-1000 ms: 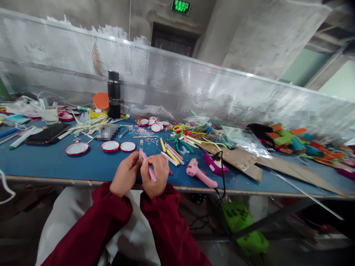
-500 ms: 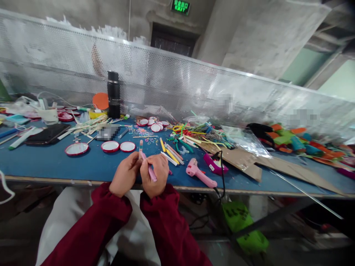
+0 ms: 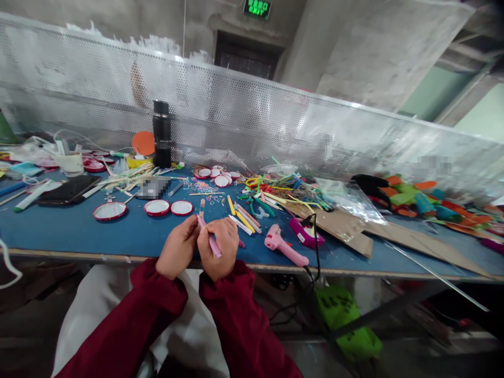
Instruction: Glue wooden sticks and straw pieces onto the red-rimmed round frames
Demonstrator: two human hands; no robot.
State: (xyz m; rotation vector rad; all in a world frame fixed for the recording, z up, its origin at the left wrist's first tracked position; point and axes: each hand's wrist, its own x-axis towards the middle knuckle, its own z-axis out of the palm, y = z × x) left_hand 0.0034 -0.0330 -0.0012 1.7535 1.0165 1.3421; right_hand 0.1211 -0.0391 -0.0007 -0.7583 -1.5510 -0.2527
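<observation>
My left hand [image 3: 179, 248] and my right hand [image 3: 220, 247] meet at the near edge of the blue table [image 3: 79, 231]. Both are closed on a pink stick [image 3: 210, 239], which slants from the left fingertips down across the right palm. Dark red sleeves cover both arms. Just beyond the hands lie loose coloured sticks [image 3: 244, 218], and to their right a pink glue gun [image 3: 281, 244] rests with its black cord hanging over the table edge.
Three red-rimmed round lids [image 3: 156, 208] lie left of the hands. Farther back stand a black flask [image 3: 161, 134], a dark phone [image 3: 66, 190], wooden sticks and a tangle of coloured strips [image 3: 275, 186]. Cardboard sheets [image 3: 354, 228] and coloured blocks spread along the right side. A perforated metal screen backs the table.
Both hands have stayed in place on the pink stick, with only slight finger shifts. Nothing on the table has moved.
</observation>
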